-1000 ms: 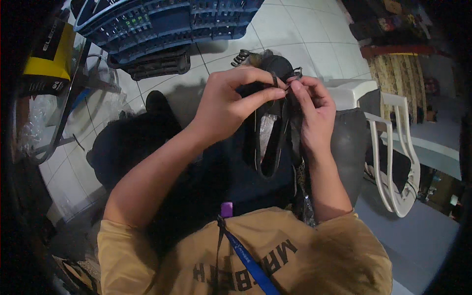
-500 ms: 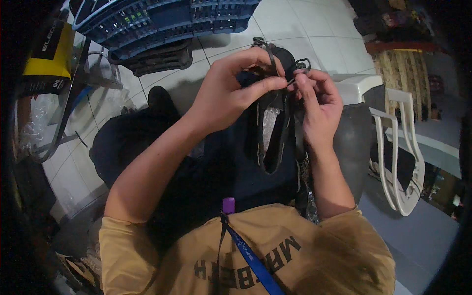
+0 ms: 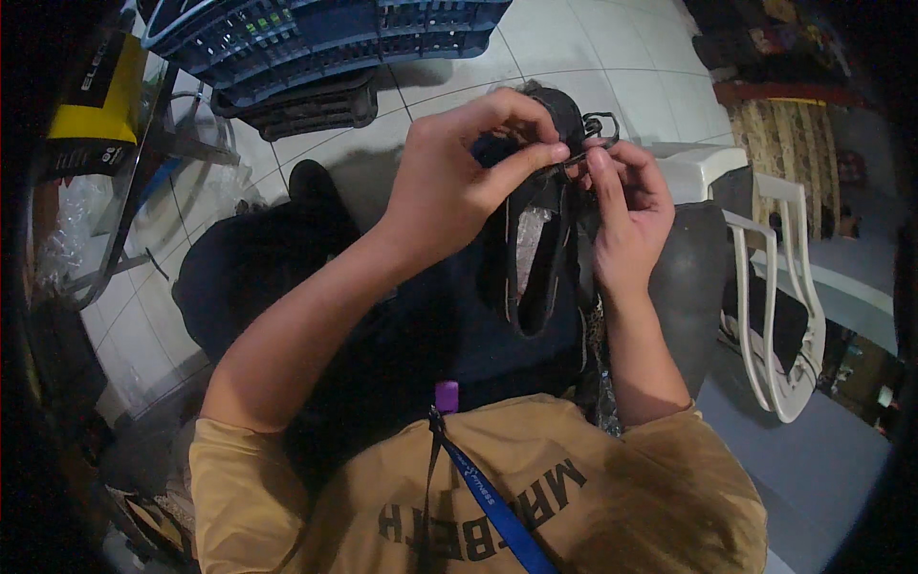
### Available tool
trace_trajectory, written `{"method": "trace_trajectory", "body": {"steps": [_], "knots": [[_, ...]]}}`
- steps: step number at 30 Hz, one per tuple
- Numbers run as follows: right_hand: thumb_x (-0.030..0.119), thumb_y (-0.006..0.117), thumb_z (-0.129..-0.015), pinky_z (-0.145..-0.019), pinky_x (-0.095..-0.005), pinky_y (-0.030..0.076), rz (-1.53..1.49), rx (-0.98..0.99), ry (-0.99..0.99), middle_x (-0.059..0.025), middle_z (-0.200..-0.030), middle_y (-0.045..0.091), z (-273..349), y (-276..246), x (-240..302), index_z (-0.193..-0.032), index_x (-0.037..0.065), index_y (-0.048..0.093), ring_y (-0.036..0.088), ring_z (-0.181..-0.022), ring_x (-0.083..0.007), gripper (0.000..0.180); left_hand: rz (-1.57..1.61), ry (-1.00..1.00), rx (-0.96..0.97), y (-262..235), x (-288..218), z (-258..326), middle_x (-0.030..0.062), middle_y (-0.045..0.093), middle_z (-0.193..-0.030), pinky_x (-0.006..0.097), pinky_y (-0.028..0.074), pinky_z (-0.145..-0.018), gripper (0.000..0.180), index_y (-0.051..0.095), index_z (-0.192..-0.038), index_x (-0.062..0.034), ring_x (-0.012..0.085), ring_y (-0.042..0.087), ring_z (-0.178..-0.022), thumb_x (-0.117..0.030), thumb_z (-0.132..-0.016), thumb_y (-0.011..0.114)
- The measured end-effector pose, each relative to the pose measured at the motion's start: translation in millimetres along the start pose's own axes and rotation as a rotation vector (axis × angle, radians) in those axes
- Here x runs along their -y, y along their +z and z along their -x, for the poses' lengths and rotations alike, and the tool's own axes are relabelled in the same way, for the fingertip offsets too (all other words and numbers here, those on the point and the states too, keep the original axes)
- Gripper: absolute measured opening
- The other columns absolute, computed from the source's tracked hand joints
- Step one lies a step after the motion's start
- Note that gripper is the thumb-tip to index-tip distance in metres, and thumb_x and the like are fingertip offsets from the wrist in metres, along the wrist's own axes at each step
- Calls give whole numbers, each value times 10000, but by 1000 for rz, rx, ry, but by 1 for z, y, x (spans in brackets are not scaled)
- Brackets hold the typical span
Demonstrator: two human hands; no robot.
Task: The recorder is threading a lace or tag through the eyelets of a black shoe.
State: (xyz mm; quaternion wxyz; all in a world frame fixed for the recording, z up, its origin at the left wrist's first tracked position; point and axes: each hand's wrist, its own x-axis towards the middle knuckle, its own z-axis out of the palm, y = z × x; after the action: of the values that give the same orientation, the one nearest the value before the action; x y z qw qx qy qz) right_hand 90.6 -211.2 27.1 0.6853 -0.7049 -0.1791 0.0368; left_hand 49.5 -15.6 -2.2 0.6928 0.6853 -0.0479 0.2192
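A black item [image 3: 513, 297], apparently a strapped shoe, rests over my dark-clothed lap. Its long opening shows crumpled clear plastic [image 3: 534, 239] inside. My left hand [image 3: 459, 167] pinches a thin black strap between thumb and forefinger, beside the item's rounded far end. Facing it, my right hand [image 3: 626, 210] has thumb and fingers closed on the same strap near a small dark buckle-like loop [image 3: 604, 124]. The fingertips of both hands almost meet. Exactly how the strap runs through the loop is hidden by the fingers.
A blue plastic crate [image 3: 325, 48] stands ahead on the tiled floor, by a black crate [image 3: 306, 110]. To the right is a white plastic chair [image 3: 779, 249]. A metal frame [image 3: 134, 210] and a yellow-black package [image 3: 91, 115] are at left. A blue lanyard [image 3: 492, 497] hangs from me.
Both hands have shifted slightly right. The strap that curved up above my left fingers no longer shows there, and the buckle-like loop stands out more above my right fingers.
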Motion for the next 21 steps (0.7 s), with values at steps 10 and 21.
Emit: {"method": "trace_trajectory", "body": {"steps": [10,21], "knots": [[39,754,-1058,-903,-259,556,27,-40,-20,-81,-1121,803,2,1,5,-1178,-18,717,726,-987,-96,138,-139,141,109,-5,-4,-3,103,825,-1069,333,590,-906,291,829,-1151,-51,204,780,-1000,-75,-872,908],[60,770,-1052,-890,-237,533,94,-56,21,-39,-1077,783,-5,0,6,-1137,-4,716,684,-970,-68,120,-88,166,137,-6,-3,-4,102,827,-1093,354,585,-948,281,835,-1159,-49,238,772,-1041,8,-884,832]]}}
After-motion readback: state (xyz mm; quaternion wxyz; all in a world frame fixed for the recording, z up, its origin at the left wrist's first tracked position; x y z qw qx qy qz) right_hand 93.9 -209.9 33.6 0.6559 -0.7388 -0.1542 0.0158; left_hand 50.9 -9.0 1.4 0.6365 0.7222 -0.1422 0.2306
